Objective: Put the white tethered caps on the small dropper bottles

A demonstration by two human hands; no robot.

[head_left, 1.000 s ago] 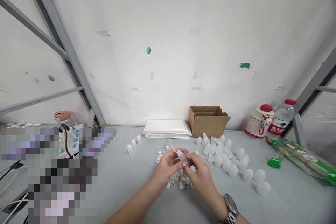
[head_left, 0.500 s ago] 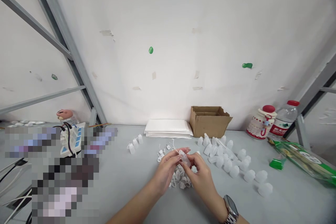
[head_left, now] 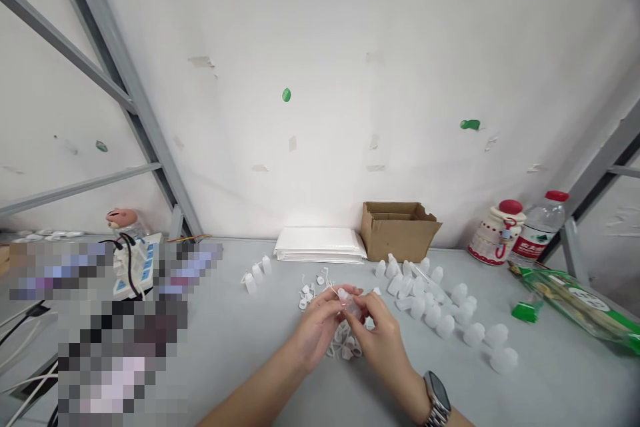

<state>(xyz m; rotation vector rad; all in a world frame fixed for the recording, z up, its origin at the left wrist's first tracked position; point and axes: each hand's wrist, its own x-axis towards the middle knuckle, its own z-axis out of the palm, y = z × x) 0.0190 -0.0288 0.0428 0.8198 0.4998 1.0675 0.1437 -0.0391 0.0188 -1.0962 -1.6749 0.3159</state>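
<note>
Between my left hand (head_left: 317,328) and my right hand (head_left: 381,337) I hold a small translucent plastic dropper bottle (head_left: 349,303), and the fingers of both hands wrap around it. Thin white plastic pieces with loops lie in a loose heap (head_left: 345,347) right under my hands, partly hidden by them. More of these pieces are scattered (head_left: 307,295) just left of my left fingers. A large group of white plastic bottles (head_left: 430,303) lies near my right hand, and several more bottles (head_left: 256,272) stand further left. A metal wristwatch (head_left: 437,400) sits on my right wrist.
All this lies on a grey table (head_left: 550,380). Along the wall are white flat sheets or bags (head_left: 320,244), an open cardboard box (head_left: 397,230), a red-lidded jar (head_left: 495,233), a water bottle (head_left: 539,227) and a green-trimmed packet (head_left: 575,303). A power strip (head_left: 133,267) and pixelated patches are at the left.
My hands have stayed together around the bottle, turning it slightly. The view has shifted only a little.
</note>
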